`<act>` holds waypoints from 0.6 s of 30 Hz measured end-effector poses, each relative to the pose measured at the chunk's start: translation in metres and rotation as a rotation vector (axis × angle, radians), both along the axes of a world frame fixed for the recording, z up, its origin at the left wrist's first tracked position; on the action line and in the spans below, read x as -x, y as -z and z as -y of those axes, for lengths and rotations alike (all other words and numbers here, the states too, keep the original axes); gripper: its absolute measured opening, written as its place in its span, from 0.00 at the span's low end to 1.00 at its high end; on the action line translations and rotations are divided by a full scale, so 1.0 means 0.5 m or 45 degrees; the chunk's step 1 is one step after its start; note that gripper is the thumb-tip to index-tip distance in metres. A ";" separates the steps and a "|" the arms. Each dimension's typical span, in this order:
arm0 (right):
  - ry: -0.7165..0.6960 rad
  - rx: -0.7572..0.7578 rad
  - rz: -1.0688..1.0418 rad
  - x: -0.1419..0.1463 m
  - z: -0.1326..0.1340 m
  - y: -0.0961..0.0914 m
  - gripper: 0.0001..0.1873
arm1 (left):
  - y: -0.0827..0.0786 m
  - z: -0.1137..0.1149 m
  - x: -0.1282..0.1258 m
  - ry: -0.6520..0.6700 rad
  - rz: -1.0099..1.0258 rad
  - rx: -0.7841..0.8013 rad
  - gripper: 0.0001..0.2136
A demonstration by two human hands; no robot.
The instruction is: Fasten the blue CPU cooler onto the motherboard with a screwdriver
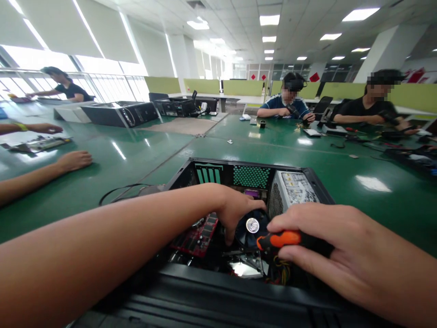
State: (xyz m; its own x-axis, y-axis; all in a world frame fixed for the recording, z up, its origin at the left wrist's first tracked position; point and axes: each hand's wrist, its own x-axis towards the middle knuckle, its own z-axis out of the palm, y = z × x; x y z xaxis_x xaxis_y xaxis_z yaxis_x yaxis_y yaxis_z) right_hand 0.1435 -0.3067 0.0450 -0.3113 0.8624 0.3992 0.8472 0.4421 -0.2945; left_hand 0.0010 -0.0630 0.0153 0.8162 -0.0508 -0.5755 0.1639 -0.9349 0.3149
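An open black computer case lies on the green table in front of me. Inside it are a black cooler fan with a silver hub, a red circuit card and a grey power supply. My left hand reaches into the case, its fingers curled round the left edge of the fan. My right hand is wrapped round a screwdriver with an orange and black handle, held over the fan's right side. The screwdriver's tip is hidden.
Black cables lie left of the case. Another person's forearms and hand rest on the table at left near a circuit board. Two people sit across at right with tools and parts. More computer cases stand at the back left.
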 end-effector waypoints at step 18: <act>0.086 -0.292 0.091 -0.065 0.037 0.017 0.08 | -0.004 -0.009 -0.026 0.075 0.027 0.011 0.53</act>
State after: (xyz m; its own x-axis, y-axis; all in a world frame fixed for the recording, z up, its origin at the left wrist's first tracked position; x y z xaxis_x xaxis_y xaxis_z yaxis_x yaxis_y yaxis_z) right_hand 0.1758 -0.3254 0.0366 -0.2903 0.7718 0.5658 0.8923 0.4319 -0.1313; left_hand 0.0140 -0.0587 0.0175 0.8238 -0.1042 -0.5572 0.1014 -0.9400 0.3257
